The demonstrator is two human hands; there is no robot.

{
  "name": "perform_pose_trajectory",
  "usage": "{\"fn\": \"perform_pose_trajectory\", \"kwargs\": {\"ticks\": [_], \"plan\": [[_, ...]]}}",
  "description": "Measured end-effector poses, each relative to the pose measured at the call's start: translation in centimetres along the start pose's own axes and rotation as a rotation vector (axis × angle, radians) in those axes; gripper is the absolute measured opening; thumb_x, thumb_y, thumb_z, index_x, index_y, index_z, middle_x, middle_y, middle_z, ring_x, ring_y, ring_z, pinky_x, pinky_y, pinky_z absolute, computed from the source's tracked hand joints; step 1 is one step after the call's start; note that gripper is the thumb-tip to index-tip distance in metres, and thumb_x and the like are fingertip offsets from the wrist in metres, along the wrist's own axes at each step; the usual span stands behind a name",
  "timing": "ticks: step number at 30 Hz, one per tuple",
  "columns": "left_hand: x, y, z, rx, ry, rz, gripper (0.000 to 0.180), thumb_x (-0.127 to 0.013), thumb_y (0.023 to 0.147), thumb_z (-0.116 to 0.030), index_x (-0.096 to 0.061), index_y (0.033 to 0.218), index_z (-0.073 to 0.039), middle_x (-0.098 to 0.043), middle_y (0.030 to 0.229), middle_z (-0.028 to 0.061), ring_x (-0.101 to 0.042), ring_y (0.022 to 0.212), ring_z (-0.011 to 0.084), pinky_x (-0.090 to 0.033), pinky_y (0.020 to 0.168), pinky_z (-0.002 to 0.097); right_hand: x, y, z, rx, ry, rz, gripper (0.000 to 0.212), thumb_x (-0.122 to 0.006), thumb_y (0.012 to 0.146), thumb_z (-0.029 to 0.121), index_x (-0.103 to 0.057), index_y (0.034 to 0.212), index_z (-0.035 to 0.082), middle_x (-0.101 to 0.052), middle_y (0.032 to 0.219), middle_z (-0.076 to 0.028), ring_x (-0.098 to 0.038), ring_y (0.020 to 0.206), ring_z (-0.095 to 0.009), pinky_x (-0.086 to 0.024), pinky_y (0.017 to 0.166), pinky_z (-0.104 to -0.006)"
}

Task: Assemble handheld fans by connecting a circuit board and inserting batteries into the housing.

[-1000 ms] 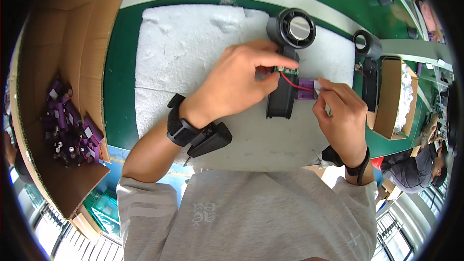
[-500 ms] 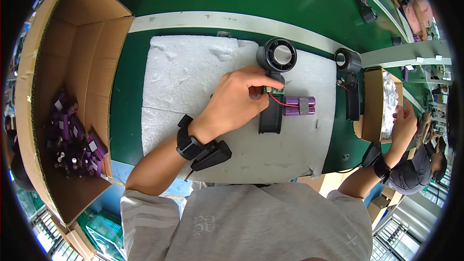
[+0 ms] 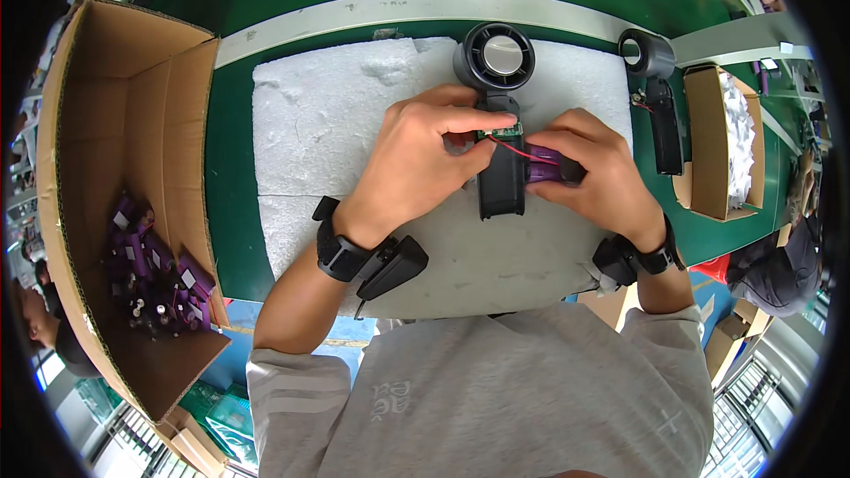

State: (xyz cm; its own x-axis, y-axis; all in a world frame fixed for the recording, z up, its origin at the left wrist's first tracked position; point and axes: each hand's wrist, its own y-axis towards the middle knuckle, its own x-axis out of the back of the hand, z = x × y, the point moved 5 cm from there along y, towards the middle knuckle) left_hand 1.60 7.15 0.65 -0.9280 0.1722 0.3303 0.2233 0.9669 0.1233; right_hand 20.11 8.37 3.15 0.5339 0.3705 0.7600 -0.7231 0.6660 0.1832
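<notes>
Black handle (image 3: 502,190) inside foam (image 3: 319,133) edges

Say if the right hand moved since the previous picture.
Yes: the right hand went left, away from the small cardboard box, to the purple battery pack.

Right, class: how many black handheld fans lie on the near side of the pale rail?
2: one nearer fan on the white foam, partly covered by the left hand; a second fan on the green table, between foam and small cardboard box. Others may be hidden.
</notes>
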Motion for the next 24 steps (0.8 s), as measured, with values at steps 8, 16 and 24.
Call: {"fn": "perform_pose_trajectory", "kwargs": {"ticks": [8, 16, 24], "plan": [[0.3, -0.1, -0.3, -0.039, 0.136, -0.013, 0.037, -0.073, 0.070, 0.005, -0.074, 0.103, -0.010, -0.065, 0.106, 0.0128, -0.065, 0.073, 0.0160, -0.053, 0.066, 0.0260, -0.6, -1.2, -1.0, -0.502, 0.890, 0.318, 0.063, -0.073, 0.069, -0.004, -0.050, 0.127, 0.003, -0.061, 0.103, -0.012, -0.066, 0.077, -0.021, -0.053, 0.069, -0.0317], [0.0, -0.1, -0.6, -0.139, 0.248, -0.044, 0.040, -0.079, 0.064, 0.000, -0.075, 0.101, -0.013, -0.067, 0.102, 0.0134, -0.064, 0.066, 0.0153, -0.052, 0.060, 0.0257, -0.6, -1.6, 0.0, -0.489, 1.475, 0.387, 0.088, -0.078, 0.062, -0.006, -0.035, 0.139, 0.003, -0.053, 0.118, -0.016, -0.063, 0.101, -0.027, -0.054, 0.084, -0.0364], [-0.1, -0.2, -1.0, -0.201, 0.322, -0.089, 0.039, -0.081, 0.064, -0.004, -0.075, 0.101, -0.014, -0.067, 0.101, 0.0134, -0.063, 0.063, 0.0154, -0.051, 0.059, 0.0255, -0.3, -1.0, -1.5, -0.258, 1.029, 0.334, 0.088, -0.087, 0.049, 0.003, -0.049, 0.128, 0.000, -0.049, 0.122, -0.013, -0.051, 0.115, -0.026, -0.043, 0.096, -0.0351]]}}
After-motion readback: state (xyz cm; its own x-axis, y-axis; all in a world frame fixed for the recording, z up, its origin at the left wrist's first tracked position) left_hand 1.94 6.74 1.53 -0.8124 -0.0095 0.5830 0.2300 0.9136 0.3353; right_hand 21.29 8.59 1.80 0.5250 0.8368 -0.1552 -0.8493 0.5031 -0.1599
